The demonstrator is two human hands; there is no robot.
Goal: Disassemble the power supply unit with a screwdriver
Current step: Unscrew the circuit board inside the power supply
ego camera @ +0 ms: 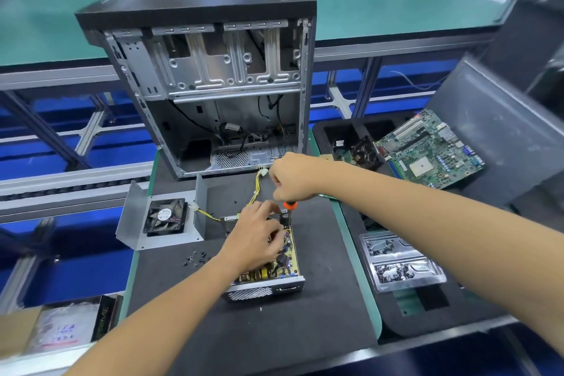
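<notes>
Workbench matting [305, 323] of dark foam is spread under everything, and one stripped computer case [210, 79] is stood upright at its far edge. To the right, one motherboard [433, 149] is laid in a black foam tray [335, 128], and one clear plastic screw tray [399, 262] with two filled compartments is set nearer the person.

One grey metal cover [137, 223], already taken off and carrying one black fan [166, 217], is lying at the left of the matting, joined to the power supply unit [268, 272] by yellow wires [210, 217]. The unit itself is placed at the middle of the matting, its circuit board exposed and its vented end turned toward the person.

Two bare hands are at work over it. The left hand [256, 238] is rested on the board, fingers spread and bent down onto the components. The right hand [293, 177] is closed in a fist round the one screwdriver [290, 207], whose orange collar shows just below the fist; the tip is pointed down at the far corner of the unit, though its seating in a screw cannot be made out.

About six loose black screws [195, 258] are scattered just left of the unit — the count is uncertain at this size.

Slipping is judged the chief risk: if the tip is poorly seated or pressed off-axis, it could skid into the board or the left fingers. The loose screws could also be swept off the matting by a forearm, and the yellow wires strained if the unit is shifted.
</notes>
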